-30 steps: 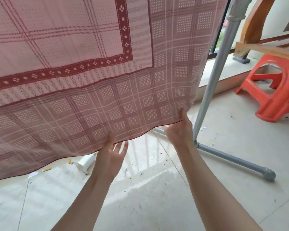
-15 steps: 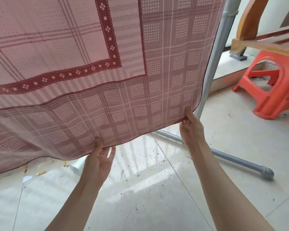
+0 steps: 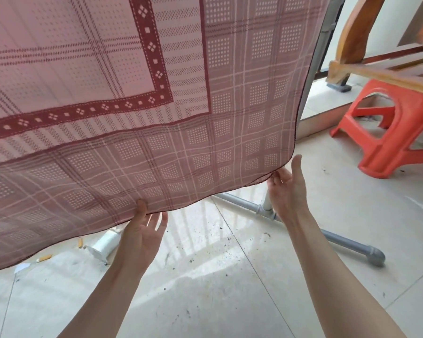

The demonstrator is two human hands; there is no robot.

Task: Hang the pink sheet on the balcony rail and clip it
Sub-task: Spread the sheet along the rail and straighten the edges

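The pink sheet [image 3: 156, 118] is already draped from above, its top out of frame, so whether it sits on the rail or is clipped cannot be told. Its lower hem hangs clear of the floor [image 3: 230, 289] and is drawn forward and taut, apparently so that creases are pulled out and the cloth hangs square.

The hem is pinched by the left hand [image 3: 142, 230] partway along the bottom edge, the thumb pressed on the near face and the other fingers spread loosely below. The bottom right corner of the sheet is held by the right hand [image 3: 287, 189], its fingertips curled onto the hem and the thumb raised free beside it. The two holds are set well apart, which likely spreads the tension evenly.

Just behind the sheet's right edge a grey pipe stand [image 3: 310, 76] is seen, its foot [image 3: 347, 242] lying along the floor under the right wrist. An orange plastic stool [image 3: 398, 132] stands near the right edge, below a wooden frame [image 3: 359, 30]. Cigarette butts [image 3: 44, 258] and a white roll [image 3: 105, 243] lie under the hem.
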